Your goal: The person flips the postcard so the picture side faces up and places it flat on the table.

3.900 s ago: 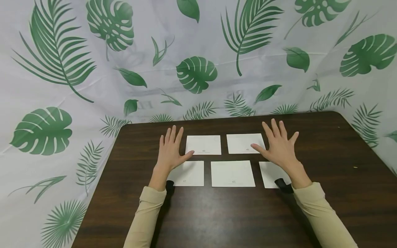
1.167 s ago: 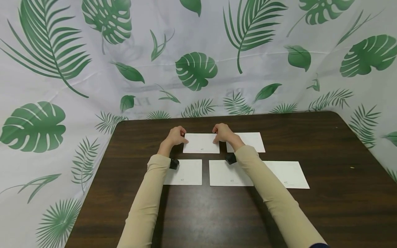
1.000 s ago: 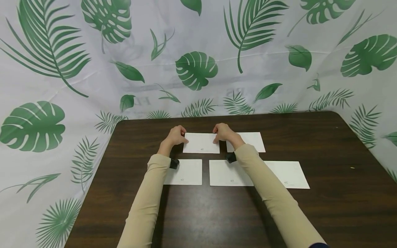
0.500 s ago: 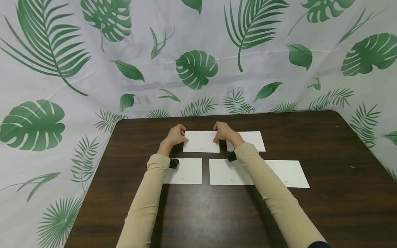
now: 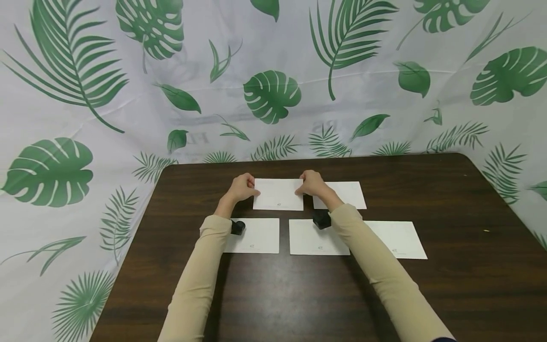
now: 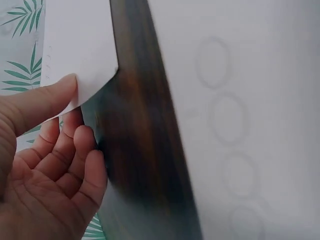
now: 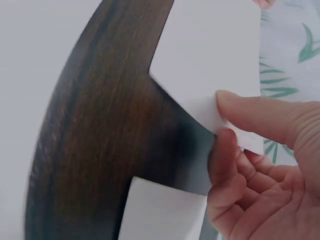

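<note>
In the head view my left hand and right hand pinch the two side edges of a white card in the back row. Its far edge stands raised; the near edge appears low at the table. In the left wrist view the thumb presses the face of the card, with the fingers behind it. The right wrist view has the thumb on the card's front and the fingertips behind, the paper bending slightly there. A small print marks the card's near edge.
To the right in the back row lies another white card, partly behind my right wrist. Three cards form the front row: left, middle, right, some partly covered by my arms. Behind the dark table hangs a leaf-print cloth.
From spread above the cards, both hands have come to the back left card and pinched its sides. Over the last second its far edge has risen a little and the right hand has shifted slightly right.
</note>
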`<state>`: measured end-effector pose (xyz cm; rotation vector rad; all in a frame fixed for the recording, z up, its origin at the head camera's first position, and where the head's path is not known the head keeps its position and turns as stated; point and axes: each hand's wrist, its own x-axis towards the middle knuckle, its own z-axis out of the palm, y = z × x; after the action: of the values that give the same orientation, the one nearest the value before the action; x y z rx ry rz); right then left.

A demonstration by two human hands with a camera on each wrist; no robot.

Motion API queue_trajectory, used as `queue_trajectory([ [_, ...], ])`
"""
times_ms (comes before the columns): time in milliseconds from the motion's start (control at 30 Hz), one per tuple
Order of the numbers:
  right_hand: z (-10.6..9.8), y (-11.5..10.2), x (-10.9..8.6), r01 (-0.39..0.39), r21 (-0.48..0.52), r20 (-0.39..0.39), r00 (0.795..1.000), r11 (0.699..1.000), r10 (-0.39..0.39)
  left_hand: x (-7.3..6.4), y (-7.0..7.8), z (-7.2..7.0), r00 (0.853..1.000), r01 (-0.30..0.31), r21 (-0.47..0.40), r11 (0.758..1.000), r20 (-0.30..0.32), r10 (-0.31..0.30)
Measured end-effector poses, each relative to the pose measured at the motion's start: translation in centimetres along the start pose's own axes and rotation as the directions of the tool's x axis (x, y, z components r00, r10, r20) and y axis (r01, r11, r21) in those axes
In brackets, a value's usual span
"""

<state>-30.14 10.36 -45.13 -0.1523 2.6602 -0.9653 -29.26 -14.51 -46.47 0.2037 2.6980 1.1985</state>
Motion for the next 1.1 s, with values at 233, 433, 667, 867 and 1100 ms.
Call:
queue_trajectory([
  [233, -0.2, 0.5, -1.0, 0.073, 0.240, -0.002, 0.997, 0.968, -0.074, -1.6, 0.5, -0.6, 1.000, -0.009, -0.185, 0.983, 0.024, 0.013],
  [433, -0.3, 0.9, -1.7, 0.117, 0.320, 0.034, 0.990, 0.940, -0.135, -2.1, -0.1, -0.9, 0.998, -0.032, -0.271, 0.962, 0.039, 0.044],
  [667, -0.5, 1.0, -2.4, 0.139, 0.401, 0.020, 0.987, 0.905, -0.160, -2.4, -0.3, -1.4, 0.997, -0.033, -0.313, 0.949, 0.056, 0.053],
  [867, -0.8, 1.0, -2.7, 0.190, 0.431, -0.036, 0.980, 0.882, -0.194, -2.4, -0.3, -1.8, 0.997, -0.045, -0.334, 0.941, 0.039, 0.062],
  [1100, -1.2, 1.0, -3.0, 0.229, 0.435, -0.097, 0.973, 0.871, -0.207, -2.7, 0.1, -2.0, 0.997, -0.083, -0.318, 0.945, -0.019, 0.081],
])
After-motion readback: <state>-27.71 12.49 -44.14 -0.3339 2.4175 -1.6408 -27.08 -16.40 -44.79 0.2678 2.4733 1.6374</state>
